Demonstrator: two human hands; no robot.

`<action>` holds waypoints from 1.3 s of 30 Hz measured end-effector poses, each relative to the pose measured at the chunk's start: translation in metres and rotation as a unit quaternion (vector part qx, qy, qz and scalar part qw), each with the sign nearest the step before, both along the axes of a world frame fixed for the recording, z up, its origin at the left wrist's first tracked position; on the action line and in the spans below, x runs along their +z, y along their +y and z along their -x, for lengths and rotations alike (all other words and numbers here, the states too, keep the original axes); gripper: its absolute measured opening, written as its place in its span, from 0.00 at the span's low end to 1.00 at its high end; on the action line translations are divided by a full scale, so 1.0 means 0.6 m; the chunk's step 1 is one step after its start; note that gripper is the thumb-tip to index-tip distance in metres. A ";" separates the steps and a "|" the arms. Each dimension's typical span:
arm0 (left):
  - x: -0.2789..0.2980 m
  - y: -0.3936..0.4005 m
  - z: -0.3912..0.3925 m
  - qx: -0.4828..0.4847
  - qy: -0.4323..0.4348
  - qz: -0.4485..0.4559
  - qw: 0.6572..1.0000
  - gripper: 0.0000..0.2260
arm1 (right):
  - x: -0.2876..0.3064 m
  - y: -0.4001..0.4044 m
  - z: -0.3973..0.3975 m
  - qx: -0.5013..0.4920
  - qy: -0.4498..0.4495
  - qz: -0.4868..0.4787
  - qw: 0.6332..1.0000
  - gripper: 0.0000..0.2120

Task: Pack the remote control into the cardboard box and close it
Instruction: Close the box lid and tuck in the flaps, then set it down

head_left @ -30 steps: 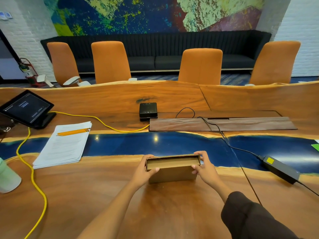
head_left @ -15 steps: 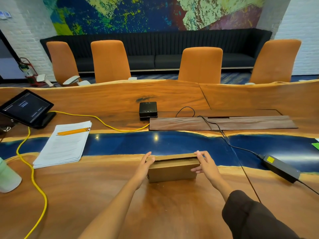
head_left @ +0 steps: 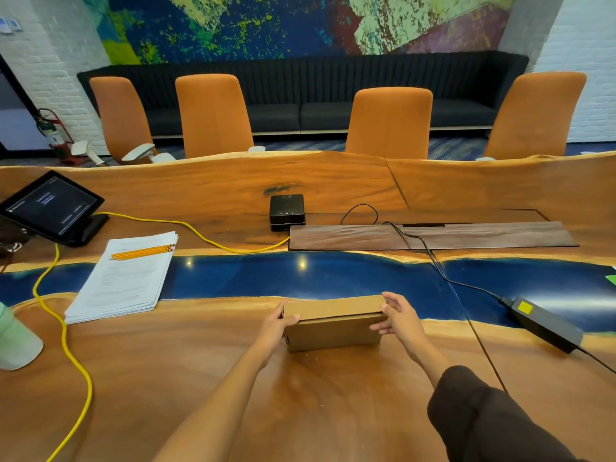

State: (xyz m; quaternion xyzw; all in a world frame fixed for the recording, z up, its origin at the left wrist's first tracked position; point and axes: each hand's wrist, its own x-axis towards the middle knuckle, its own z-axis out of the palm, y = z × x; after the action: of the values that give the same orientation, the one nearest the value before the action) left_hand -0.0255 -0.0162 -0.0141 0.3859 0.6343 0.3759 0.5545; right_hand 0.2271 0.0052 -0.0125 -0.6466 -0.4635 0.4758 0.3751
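Note:
A long brown cardboard box (head_left: 333,330) rests on the wooden table in front of me, its lid folded down flat over the top. My left hand (head_left: 278,323) grips the box's left end, thumb on the lid. My right hand (head_left: 398,316) holds the right end, fingers over the lid's corner. The remote control is not visible; the box's inside is hidden by the lid.
A paper stack (head_left: 123,278) with yellow pencils lies left. A yellow cable (head_left: 63,331) curls along the left side past a pale green cup (head_left: 15,341). A tablet on a stand (head_left: 50,206), a black speaker (head_left: 286,211), a dark wooden panel (head_left: 430,235) and a power brick (head_left: 546,323) with its cord sit farther out.
The box top stood open a second ago; the lid has come down over the opening and now lies flat, with both hands shifted onto its ends.

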 end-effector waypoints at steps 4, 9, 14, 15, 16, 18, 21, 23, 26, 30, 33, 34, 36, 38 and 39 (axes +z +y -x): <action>0.006 -0.001 0.001 -0.005 -0.002 0.005 1.000 0.27 | -0.002 -0.001 0.000 -0.005 -0.013 0.005 1.000 0.16; 0.014 0.002 -0.006 0.021 0.007 0.021 1.000 0.27 | 0.007 0.000 -0.001 -0.009 -0.021 0.028 0.999 0.15; 0.024 0.002 -0.041 0.020 0.098 0.040 0.994 0.34 | 0.017 -0.001 0.009 0.041 -0.080 0.077 0.993 0.18; 0.023 0.002 -0.046 0.026 0.112 0.035 0.993 0.36 | 0.016 -0.001 0.010 0.045 -0.081 0.079 0.993 0.20; 0.023 0.001 -0.050 0.032 0.122 0.029 0.992 0.37 | 0.016 -0.001 0.011 0.046 -0.075 0.080 0.993 0.20; 0.024 0.001 -0.053 0.038 0.134 0.026 0.990 0.39 | 0.016 -0.001 0.011 0.044 -0.060 0.085 0.994 0.20; 0.022 0.001 -0.053 0.040 0.137 0.033 0.989 0.40 | 0.016 0.002 0.016 0.028 -0.071 0.084 0.994 0.19; 0.022 0.001 -0.054 0.041 0.140 0.036 0.989 0.41 | 0.014 0.004 0.020 0.016 -0.090 0.078 0.993 0.20; 0.025 0.005 -0.053 0.037 0.154 0.046 0.986 0.41 | 0.018 0.007 0.019 0.023 -0.099 0.083 0.991 0.20; 0.032 0.015 -0.050 0.028 0.160 0.084 0.983 0.38 | 0.035 0.011 0.009 0.069 -0.112 0.114 0.985 0.17; 0.032 0.016 -0.051 0.008 0.151 0.108 0.983 0.39 | 0.049 0.013 0.015 0.117 -0.176 0.142 0.967 0.23; 0.030 0.015 -0.053 0.007 0.152 0.110 0.982 0.41 | 0.050 0.014 0.020 0.128 -0.198 0.145 0.961 0.26; 0.028 0.015 -0.056 0.013 0.160 0.107 0.981 0.43 | 0.046 0.014 0.030 0.138 -0.228 0.142 0.953 0.31; 0.025 0.016 -0.058 0.018 0.166 0.103 0.981 0.42 | 0.041 0.014 0.036 0.124 -0.228 0.140 0.955 0.31; 0.024 0.016 -0.058 0.021 0.168 0.101 0.980 0.41 | 0.039 0.015 0.037 0.117 -0.225 0.141 0.957 0.31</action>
State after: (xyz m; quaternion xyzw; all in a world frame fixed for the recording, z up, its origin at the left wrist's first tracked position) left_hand 0.0094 -0.0068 0.0001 0.3721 0.7611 0.2514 0.4680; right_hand 0.2047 0.0141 0.0110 -0.7246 -0.5366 0.4189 0.1076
